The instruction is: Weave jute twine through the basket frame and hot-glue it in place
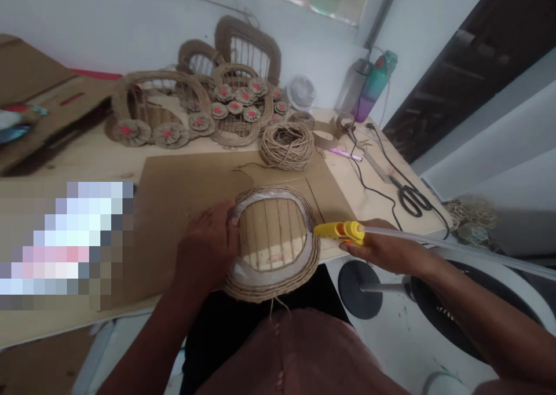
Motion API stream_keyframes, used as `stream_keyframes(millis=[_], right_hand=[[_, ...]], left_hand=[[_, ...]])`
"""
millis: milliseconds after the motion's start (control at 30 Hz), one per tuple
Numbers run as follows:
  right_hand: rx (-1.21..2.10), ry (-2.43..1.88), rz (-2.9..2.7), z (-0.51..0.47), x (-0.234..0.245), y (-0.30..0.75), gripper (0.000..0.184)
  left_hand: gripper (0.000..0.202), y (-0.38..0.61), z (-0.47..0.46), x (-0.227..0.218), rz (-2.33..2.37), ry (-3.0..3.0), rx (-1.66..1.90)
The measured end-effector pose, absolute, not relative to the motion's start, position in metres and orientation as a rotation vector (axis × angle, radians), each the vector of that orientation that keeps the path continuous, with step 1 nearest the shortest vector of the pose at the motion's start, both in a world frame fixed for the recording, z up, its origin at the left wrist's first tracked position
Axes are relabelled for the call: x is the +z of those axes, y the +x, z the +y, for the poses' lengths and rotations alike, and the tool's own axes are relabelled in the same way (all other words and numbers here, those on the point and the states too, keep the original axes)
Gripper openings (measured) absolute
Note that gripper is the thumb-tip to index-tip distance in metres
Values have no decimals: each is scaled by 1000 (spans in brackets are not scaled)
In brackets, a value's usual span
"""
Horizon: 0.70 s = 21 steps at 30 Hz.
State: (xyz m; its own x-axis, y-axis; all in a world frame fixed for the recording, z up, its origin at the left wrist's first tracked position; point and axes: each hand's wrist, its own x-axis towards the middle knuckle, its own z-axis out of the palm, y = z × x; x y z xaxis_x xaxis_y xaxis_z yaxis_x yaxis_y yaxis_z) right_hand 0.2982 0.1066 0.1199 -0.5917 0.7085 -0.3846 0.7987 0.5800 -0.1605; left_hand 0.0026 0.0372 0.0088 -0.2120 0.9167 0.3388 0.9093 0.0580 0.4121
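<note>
A rounded frame (309, 248) wound with jute twine round its outside overhangs the table's front edge; its inner ring is pale, and thin strings run across its opening. My left hand (208, 241) is closed on the frame's left side, thumb on the pale ring. In my right hand (377, 247) is a yellow hot glue gun (339, 230), a clear glue stick coming out of its back. The gun's nozzle is at the ring's right side; whether it touches cannot be seen. Beyond the frame lies a coil of jute twine (287, 146), a strand trailing towards the frame.
A cardboard sheet (174, 186) lies under the work. Behind stand several twine-wound frames, some bearing paper flowers (245, 96), and a small white fan (301, 92). At right are scissors (410, 199), a pink pen (346, 154), black cables and a bottle (374, 88).
</note>
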Motion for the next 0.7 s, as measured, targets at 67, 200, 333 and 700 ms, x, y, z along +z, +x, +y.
stream_keyframes(millis=[67, 200, 333, 700], right_hand=[[-520, 1292, 2531, 109, 122, 296, 42], [-590, 1405, 2546, 122, 121, 285, 39], [-609, 1333, 2552, 126, 114, 284, 38], [-587, 1358, 2534, 118, 120, 290, 38]], left_hand=[[43, 2, 37, 8, 2274, 1981, 875], [42, 2, 37, 7, 2295, 1995, 870], [40, 2, 37, 7, 2297, 2010, 877], [42, 1, 37, 3, 2259, 1944, 948]])
